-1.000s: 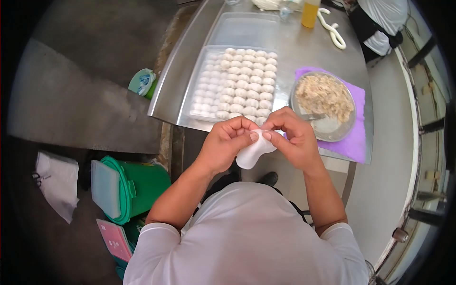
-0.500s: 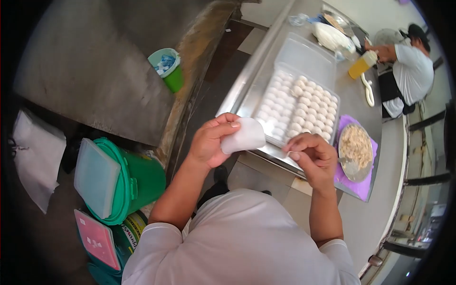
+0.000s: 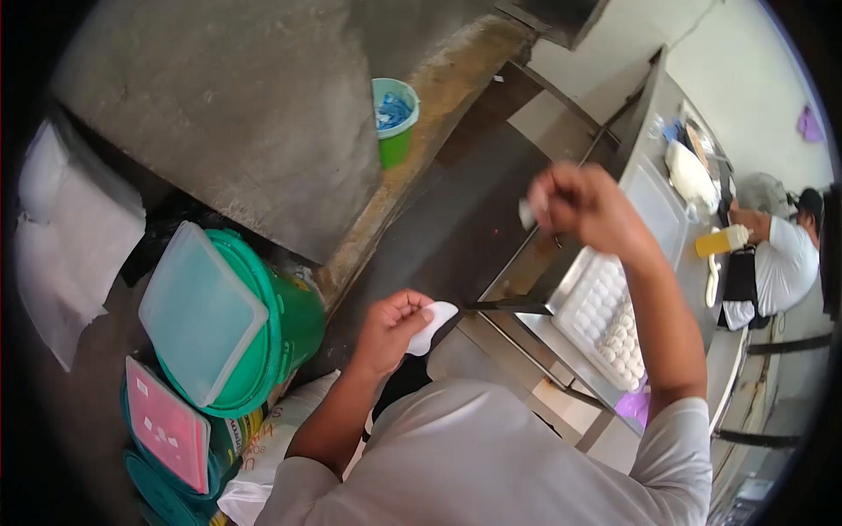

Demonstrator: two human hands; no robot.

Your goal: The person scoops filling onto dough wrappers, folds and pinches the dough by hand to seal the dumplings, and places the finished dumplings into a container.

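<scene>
My left hand (image 3: 386, 335) is closed on thin white paper (image 3: 431, 328), pinched under the thumb with its rounded edge sticking out. Raised high over the gap beside the metal table, my right hand (image 3: 583, 206) is smeared by motion. At its fingertips shows a small white piece (image 3: 526, 214), too blurred to name exactly. Beyond my right forearm, a plastic tray (image 3: 563, 323) on the table holds rows of white dough balls (image 3: 602, 302). My forearm hides part of the tray and table.
On my left stand a green bucket (image 3: 303, 320) with a clear lid (image 3: 203, 316) on top and a pink-lidded container (image 3: 167, 428). A small green bin (image 3: 396, 145) holds blue-white scraps. At the table's far side, a co-worker (image 3: 785, 263) stands near a yellow bottle (image 3: 722, 241).
My view has turned left, so the tray now sits farther right. My right hand has lifted up and away from my left, carrying something white. My left hand still grips the paper, lower down.
</scene>
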